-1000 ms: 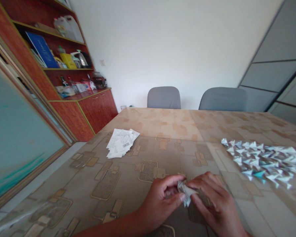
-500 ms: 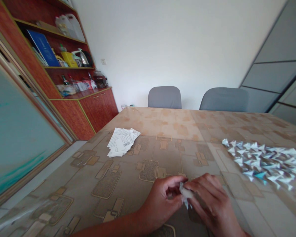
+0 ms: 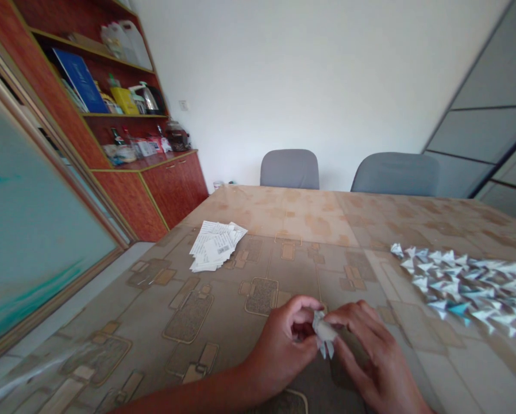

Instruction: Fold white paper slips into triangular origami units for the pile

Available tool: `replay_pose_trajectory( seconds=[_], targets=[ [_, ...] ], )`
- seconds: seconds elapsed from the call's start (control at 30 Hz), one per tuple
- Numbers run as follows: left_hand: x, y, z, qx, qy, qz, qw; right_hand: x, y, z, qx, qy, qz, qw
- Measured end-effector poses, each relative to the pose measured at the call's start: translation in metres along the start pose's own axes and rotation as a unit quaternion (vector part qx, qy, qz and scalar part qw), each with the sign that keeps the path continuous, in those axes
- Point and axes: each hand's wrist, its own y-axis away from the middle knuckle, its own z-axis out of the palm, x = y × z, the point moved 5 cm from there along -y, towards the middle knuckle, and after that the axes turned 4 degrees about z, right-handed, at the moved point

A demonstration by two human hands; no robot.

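Observation:
Above the near part of the table, a small folded paper piece (image 3: pixel 324 332) is held up between both hands. It is whitish, with two pointed tips hanging down. My left hand (image 3: pixel 284 345) pinches its left side between thumb and fingers. From the right, my right hand (image 3: pixel 370 351) has its fingertips and thumb at the paper's right edge, curled in a pinch. On the right of the table lie several folded paper pieces (image 3: pixel 460 282) in close rows, mostly white, one teal. A loose pile of printed paper slips (image 3: pixel 215 247) sits left of centre.
A patterned cloth covers the table (image 3: pixel 223 310). Two grey chairs (image 3: pixel 289 168) stand at its far side against the white wall. At the back left is a red-brown cabinet (image 3: pixel 176 190) with a kettle (image 3: pixel 151 100) and bottles, beside a frosted glass door (image 3: pixel 34 230).
My right fingers have loosened and drawn back slightly to the right, so more of the folded paper shows. My left hand keeps its pinch. The view has shifted slightly.

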Motion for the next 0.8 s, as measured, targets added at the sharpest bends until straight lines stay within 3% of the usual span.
replay_pose_trajectory(
  seconds=[0.13, 0.4, 0.63, 0.8],
  targets=[
    [0.0078, -0.0007, 0.0003, 0.023, -0.013, 0.021, 0.999, -0.0029, 0.0023, -0.0003, -0.012, 0.027, -0.018, 0.999],
    [0.0024, 0.0019, 0.0031, 0.021, -0.063, 0.02, 0.998, -0.0037, 0.0, 0.0, 0.031, 0.03, -0.024, 0.999],
    [0.004, 0.0041, 0.0007, 0.019, -0.024, 0.01, 0.999, -0.0063, -0.0017, -0.0036, 0.057, 0.004, -0.01, 0.998],
    [0.0024, 0.0031, -0.0025, 0.048, -0.025, 0.001, 0.999, -0.005, -0.0015, -0.0006, 0.05, -0.02, 0.005, 0.999]
  ],
)
